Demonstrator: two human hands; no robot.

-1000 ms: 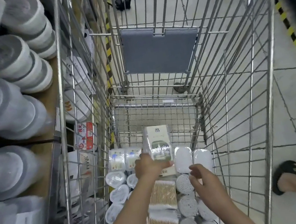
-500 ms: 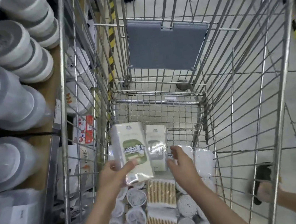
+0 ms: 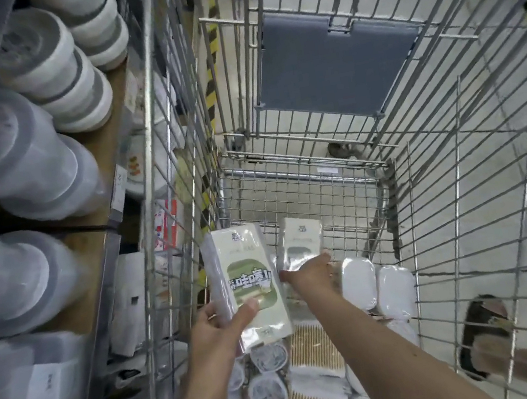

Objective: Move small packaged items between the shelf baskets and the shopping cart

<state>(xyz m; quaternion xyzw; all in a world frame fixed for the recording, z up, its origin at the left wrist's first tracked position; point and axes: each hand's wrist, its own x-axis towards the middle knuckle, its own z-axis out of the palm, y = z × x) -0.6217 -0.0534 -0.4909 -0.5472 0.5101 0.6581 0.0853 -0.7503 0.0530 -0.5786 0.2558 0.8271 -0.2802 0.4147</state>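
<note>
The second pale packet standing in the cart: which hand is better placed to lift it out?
The right hand: it already grips that packet. The left hand already holds the green-label packet.

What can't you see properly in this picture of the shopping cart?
- Second packet, head view: the right hand covers its lower part, and its print is too blurred to read.
- Round tubs on the shelf, head view: motion blur hides their labels, and the left edge cuts some off.
- Round cups in the cart, head view: the left hand and the green packet it holds cover some, and the bottom edge cuts off others.
</note>
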